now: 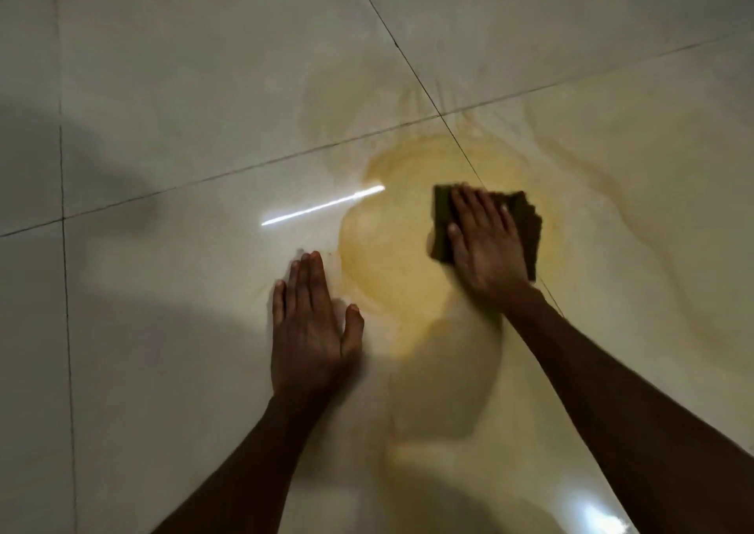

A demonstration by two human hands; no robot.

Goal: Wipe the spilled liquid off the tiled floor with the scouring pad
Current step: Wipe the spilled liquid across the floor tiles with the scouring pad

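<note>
1. Looking down from the head camera, I see both bare forearms reaching out over the tiled floor (183,84), which is pale and glossy with dark grout lines crossing it.
2. My right hand (487,243) lies flat on top of the scouring pad (442,227), palm down, fingers spread a little and stretched forward; it presses on the pad from above, and I see no finger curled around an edge.
3. That pad is dark green and roughly square, flat on the floor, its edges showing to the left of the hand, beyond the fingertips and along the right side.
4. It sits inside the spilled liquid (391,256), a yellowish pool lying mostly below the crossing of two grout lines, with fainter yellow smears fanning up and off to the right.
5. More of the yellow film runs down toward the lower edge of the view, between my two arms.
6. My left hand (312,329) rests flat on the tile, fingers straight and close together, thumb angled out to the right; it holds nothing.
7. It lies just beside the left rim of the pool, well apart from the pad.
8. A bright streak of reflected light (322,205) lies on the tile above that hand, reaching the pool's edge.
9. The right hand looks slightly blurred.
</note>
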